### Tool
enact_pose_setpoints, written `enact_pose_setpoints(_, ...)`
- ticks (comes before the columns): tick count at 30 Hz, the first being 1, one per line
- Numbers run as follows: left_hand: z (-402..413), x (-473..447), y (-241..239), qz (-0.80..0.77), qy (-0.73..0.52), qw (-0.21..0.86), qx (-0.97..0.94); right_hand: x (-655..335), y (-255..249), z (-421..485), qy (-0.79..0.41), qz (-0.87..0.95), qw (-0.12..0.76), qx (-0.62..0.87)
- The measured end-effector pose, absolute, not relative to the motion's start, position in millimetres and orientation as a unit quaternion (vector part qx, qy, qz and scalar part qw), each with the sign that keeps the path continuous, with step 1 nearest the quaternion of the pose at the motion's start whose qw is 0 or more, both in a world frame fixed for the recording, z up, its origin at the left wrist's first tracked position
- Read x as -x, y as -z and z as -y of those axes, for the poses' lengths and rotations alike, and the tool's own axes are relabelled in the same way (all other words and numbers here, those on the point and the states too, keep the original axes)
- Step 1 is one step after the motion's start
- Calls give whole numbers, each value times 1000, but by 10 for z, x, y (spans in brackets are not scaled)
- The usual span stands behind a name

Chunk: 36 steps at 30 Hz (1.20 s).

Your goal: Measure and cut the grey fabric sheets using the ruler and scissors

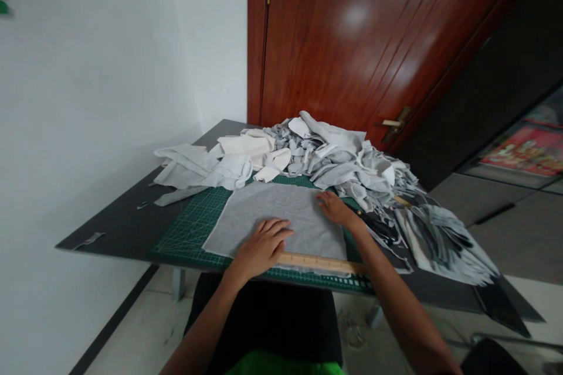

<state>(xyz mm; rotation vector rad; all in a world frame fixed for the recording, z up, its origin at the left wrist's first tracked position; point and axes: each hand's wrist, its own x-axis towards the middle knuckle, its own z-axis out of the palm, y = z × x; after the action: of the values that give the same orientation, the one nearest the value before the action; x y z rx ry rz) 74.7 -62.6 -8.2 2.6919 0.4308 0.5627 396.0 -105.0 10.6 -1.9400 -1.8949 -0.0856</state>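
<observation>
A piece of grey fabric (281, 205) lies spread on a green cutting mat (180, 231). My left hand (264, 244) rests flat on the fabric's near part, fingers stretched out and slightly apart, beside the left end of a wooden ruler (321, 262). That ruler runs along the fabric's near edge; my left hand and right forearm overlap its ends. At the fabric's far right edge, my right hand (335, 208) touches the cloth with its fingers extended and a little bent. Just right of that hand lies a dark-handled tool (379, 227), partly hidden.
Grey fabric scraps (338, 158) heap along the table's back, with cream pieces (248, 146) left of them. A stack of grey cloth strips (444, 240) lies at the right. The dark table (127, 231) stands against a white wall and a wooden door (334, 41).
</observation>
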Motion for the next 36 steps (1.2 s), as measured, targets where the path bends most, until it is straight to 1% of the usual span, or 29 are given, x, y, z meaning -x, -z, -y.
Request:
enact_pose_setpoints(4, 624, -744, 81, -148, -213, 182, -948, -4113, -171, 943, 41, 675, 204, 708)
enact_pose_setpoints(7, 624, -740, 79, -144, -217, 187, -947, -4227, -176, 1157, 37, 670, 199, 714)
enact_pose_setpoints(10, 611, -751, 91, -140, -216, 188, -948, -4333, -87, 1459, 26, 657, 176, 733)
enact_pose_setpoints(17, 591, -764, 88, -126, -225, 199, -945, -4411, 199, 1870, 110, 575, 157, 795)
enact_pose_setpoints(21, 603, -712, -2, -81, -220, 232, -944, -4373, 287, 1858, 136, 546, 157, 811)
enact_pose_setpoints(25, 600, -710, -56, -28, -174, 268, -947, -4410, 276, 1766, 143, 531, 164, 819)
enact_pose_setpoints(33, 553, -763, -19, -18, -149, 257, -955, -4509, 273, 1501, 131, 527, 168, 823)
enact_pose_setpoints(36, 535, -762, -9, -9, -149, 247, -957, -4531, 342, 1472, 133, 532, 203, 811)
